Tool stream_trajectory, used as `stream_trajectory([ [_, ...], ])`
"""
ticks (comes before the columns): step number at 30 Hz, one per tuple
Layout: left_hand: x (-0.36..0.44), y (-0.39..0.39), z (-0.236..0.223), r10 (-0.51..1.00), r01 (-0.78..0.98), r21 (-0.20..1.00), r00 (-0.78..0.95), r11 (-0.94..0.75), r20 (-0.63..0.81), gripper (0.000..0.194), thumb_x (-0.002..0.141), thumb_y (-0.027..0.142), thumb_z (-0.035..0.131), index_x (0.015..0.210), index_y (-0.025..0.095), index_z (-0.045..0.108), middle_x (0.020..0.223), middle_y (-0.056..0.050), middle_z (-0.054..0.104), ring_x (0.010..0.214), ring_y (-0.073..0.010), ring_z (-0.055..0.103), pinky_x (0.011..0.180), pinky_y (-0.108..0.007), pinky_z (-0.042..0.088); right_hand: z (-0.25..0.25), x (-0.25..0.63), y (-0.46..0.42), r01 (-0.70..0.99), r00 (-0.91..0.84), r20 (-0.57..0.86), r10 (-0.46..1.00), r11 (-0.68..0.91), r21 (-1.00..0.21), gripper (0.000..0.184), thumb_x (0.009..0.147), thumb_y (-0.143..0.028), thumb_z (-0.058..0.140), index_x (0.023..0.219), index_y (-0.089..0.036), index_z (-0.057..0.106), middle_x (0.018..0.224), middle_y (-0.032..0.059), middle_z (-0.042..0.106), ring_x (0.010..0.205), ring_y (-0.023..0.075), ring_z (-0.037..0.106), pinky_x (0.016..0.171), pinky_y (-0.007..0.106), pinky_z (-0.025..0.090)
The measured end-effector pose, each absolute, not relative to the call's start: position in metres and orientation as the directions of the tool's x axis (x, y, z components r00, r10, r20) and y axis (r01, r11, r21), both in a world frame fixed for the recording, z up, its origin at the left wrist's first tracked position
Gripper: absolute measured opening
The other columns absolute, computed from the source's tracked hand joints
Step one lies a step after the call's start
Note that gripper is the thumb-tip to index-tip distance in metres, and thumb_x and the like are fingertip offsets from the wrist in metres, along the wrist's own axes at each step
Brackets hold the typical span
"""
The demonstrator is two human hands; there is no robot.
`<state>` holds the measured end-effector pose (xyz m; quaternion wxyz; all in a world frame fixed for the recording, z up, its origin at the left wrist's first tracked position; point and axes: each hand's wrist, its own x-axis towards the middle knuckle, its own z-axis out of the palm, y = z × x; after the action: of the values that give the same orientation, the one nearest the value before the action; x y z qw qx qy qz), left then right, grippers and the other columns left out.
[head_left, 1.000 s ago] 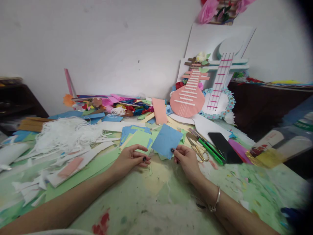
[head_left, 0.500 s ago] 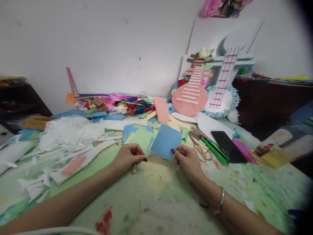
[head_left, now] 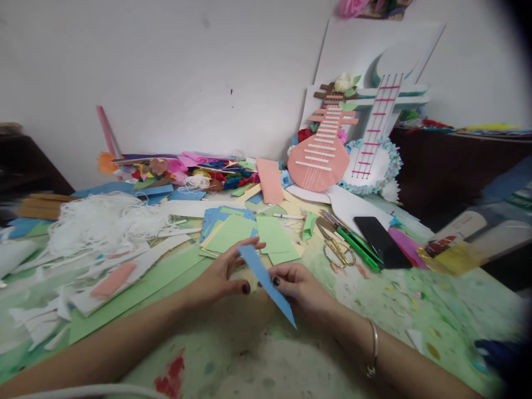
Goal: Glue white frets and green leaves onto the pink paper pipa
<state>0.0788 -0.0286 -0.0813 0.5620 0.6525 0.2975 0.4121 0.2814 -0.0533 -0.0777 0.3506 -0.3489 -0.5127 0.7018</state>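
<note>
Between thumb and fingers, my right hand (head_left: 300, 285) pinches a piece of blue paper (head_left: 268, 287), tilted so that it shows as a narrow slanting strip. My left hand (head_left: 230, 271) is beside the paper's upper end, thumb and fingers apart, and seems to hold nothing. Just beyond the hands lie sheets of green paper (head_left: 277, 238) and a stack of blue and green pieces (head_left: 226, 230). A pair of gold-handled scissors (head_left: 338, 249) rests to the right of them, along with a green cutter (head_left: 358, 249).
A black phone (head_left: 382, 241) and a plastic bottle (head_left: 474, 238) are on the right. White string (head_left: 103, 224) is heaped at left near paper scraps. A pink paper lute (head_left: 319, 163) and a white one (head_left: 369, 160) lean on the wall.
My right hand has brought the blue paper nearer and turned it from facing me to almost edge-on. My left hand's fingers have spread and come close to it.
</note>
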Motion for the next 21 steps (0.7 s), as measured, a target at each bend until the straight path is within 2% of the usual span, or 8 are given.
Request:
stream_trajectory([
  [4,0.085,-0.040,-0.077,0.863,-0.095,0.989,0.483,-0.117,0.149,0.031,0.067,0.033,0.074,0.095,0.018,0.069,0.105,-0.011,0.068,0.113,-0.0289,0.053,0.098,-0.041,0.039,-0.066,0.278,-0.062,0.066,-0.630,-0.172,0.757,-0.169,-0.983,0.023,0.073,-0.043,0.061,0.078,-0.024,0.071,0.054,-0.0002,0.054,0.043,0.0105,0.040,0.044,0.023,0.032],
  [6,0.084,-0.041,-0.076,0.908,-0.123,0.992,0.411,-0.036,0.084,0.024,0.070,0.035,0.071,0.083,0.015,0.071,0.091,-0.010,0.071,0.097,-0.0279,0.062,0.088,-0.041,0.046,-0.063,0.288,-0.052,0.266,-0.518,-0.117,0.847,0.030,-0.963,0.017,0.077,-0.034,0.056,0.074,-0.026,0.070,0.056,0.0010,0.059,0.046,0.0138,0.048,0.047,0.026,0.037],
  [8,0.082,-0.040,-0.076,0.946,-0.168,0.985,0.324,0.029,0.028,0.027,0.069,0.035,0.072,0.087,0.014,0.070,0.087,-0.009,0.072,0.082,-0.0252,0.065,0.080,-0.039,0.051,-0.062,0.310,-0.033,0.572,-0.288,0.123,0.950,0.274,-0.773,0.016,0.075,-0.025,0.054,0.067,-0.025,0.067,0.063,0.0029,0.064,0.057,0.0183,0.056,0.056,0.029,0.041],
  [10,0.081,-0.037,-0.076,0.960,-0.186,0.981,0.279,0.065,-0.010,0.031,0.070,0.034,0.071,0.093,0.012,0.069,0.086,-0.009,0.072,0.076,-0.0229,0.066,0.074,-0.037,0.053,-0.063,0.339,-0.010,0.719,-0.092,0.237,0.967,0.229,-0.656,0.014,0.074,-0.021,0.053,0.070,-0.020,0.066,0.071,0.0093,0.066,0.070,0.0244,0.059,0.063,0.033,0.039],
  [11,0.080,-0.036,-0.076,0.963,-0.185,0.980,0.267,0.078,-0.026,0.033,0.071,0.035,0.071,0.095,0.012,0.068,0.085,-0.009,0.072,0.073,-0.0219,0.066,0.071,-0.036,0.054,-0.064,0.355,0.001,0.863,0.006,0.278,0.960,0.135,-0.486,0.011,0.073,-0.021,0.055,0.071,-0.019,0.066,0.071,0.0096,0.066,0.070,0.0243,0.059,0.061,0.032,0.038],
  [14,0.079,-0.034,-0.074,0.967,-0.167,0.982,0.251,0.083,-0.039,0.036,0.072,0.036,0.070,0.098,0.011,0.067,0.085,-0.008,0.072,0.070,-0.0194,0.065,0.064,-0.030,0.054,-0.067,0.395,0.024,0.974,0.173,0.183,0.968,-0.141,-0.177,0.015,0.070,-0.030,0.060,0.075,-0.016,0.065,0.072,0.0117,0.066,0.066,0.0249,0.060,0.053,0.029,0.034],
  [17,0.080,-0.034,-0.072,0.966,-0.152,0.986,0.258,0.065,-0.024,0.036,0.073,0.036,0.069,0.101,0.013,0.065,0.087,-0.008,0.071,0.071,-0.0184,0.065,0.062,-0.027,0.053,-0.070,0.413,0.030,0.970,0.173,0.051,0.984,-0.162,-0.181,0.015,0.069,-0.033,0.062,0.068,-0.018,0.065,0.068,0.0085,0.066,0.063,0.0218,0.059,0.050,0.026,0.033],
  [21,0.081,-0.034,-0.072,0.966,-0.189,0.982,0.258,0.022,0.028,0.032,0.075,0.031,0.068,0.102,0.015,0.065,0.093,-0.007,0.071,0.077,-0.0179,0.065,0.070,-0.028,0.053,-0.069,0.408,0.026,0.981,0.083,0.054,0.995,-0.072,-0.179,0.019,0.069,-0.030,0.061,0.054,-0.019,0.064,0.055,0.0056,0.062,0.054,0.0177,0.056,0.047,0.025,0.030],
])
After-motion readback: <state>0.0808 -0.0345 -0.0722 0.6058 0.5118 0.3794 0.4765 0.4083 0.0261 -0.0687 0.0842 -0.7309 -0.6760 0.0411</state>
